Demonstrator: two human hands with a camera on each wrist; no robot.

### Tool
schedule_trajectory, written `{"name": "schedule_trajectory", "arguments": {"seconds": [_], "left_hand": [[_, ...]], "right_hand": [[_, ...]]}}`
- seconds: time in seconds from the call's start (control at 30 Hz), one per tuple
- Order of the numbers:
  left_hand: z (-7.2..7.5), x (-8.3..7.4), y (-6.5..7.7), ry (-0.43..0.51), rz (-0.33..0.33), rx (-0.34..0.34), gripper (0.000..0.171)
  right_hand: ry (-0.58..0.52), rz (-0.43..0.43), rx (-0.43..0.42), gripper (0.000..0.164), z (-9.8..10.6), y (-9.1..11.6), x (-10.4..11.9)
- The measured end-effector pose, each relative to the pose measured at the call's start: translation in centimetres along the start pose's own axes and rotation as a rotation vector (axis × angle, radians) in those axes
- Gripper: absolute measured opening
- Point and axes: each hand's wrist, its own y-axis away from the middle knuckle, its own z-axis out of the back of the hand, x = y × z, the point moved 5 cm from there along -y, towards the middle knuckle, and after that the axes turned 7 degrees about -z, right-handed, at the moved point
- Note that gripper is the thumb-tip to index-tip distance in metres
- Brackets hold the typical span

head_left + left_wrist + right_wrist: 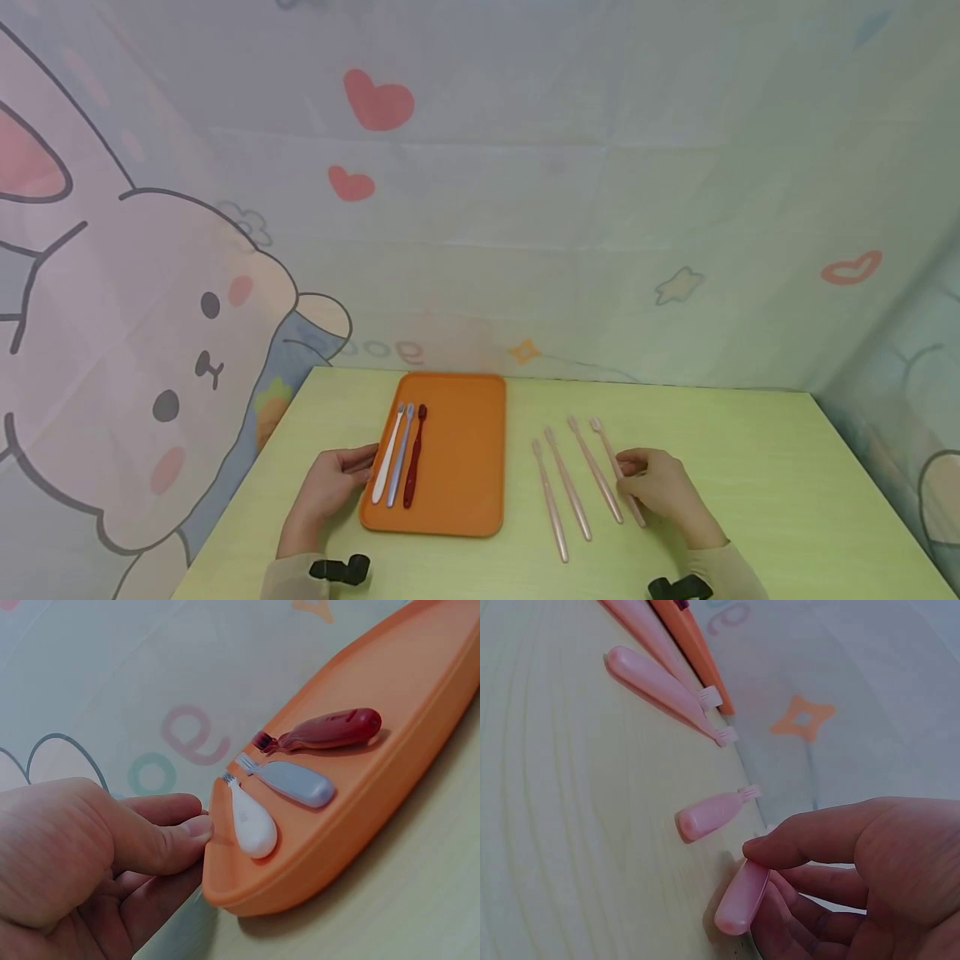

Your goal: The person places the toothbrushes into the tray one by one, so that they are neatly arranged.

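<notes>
An orange tray [465, 450] lies on the table, bearing a white toothbrush [386, 462], a lavender toothbrush [400, 462] and a dark red toothbrush [413, 462] side by side in its left half. At the tray's left edge, my left hand [330, 483] holds the rim between thumb and fingers. My right hand [663, 483] pinches the rightmost pink toothbrush [742, 900], whose head points away from me. Left of it lie three more pink toothbrushes [596, 471], [568, 483], [551, 500], spread in a slanted row.
The pale yellow-green table [780, 483] reaches back to a printed cloth backdrop [525, 208] with hearts and a large rabbit [202, 350]. Between the tray and the pink toothbrushes runs a narrow strip of bare table. Black wrist cameras [341, 570] sit on both sleeves.
</notes>
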Motion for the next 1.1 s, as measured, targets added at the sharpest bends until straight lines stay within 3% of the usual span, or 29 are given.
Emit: {"name": "schedule_trajectory", "arguments": {"seconds": [1.1], "left_hand": [[0.11, -0.05, 0.05, 0.004, -0.014, -0.009, 0.041]], "right_hand": [[-0.121, -0.019, 0.045, 0.051, -0.52, 0.28, 0.75]]}}
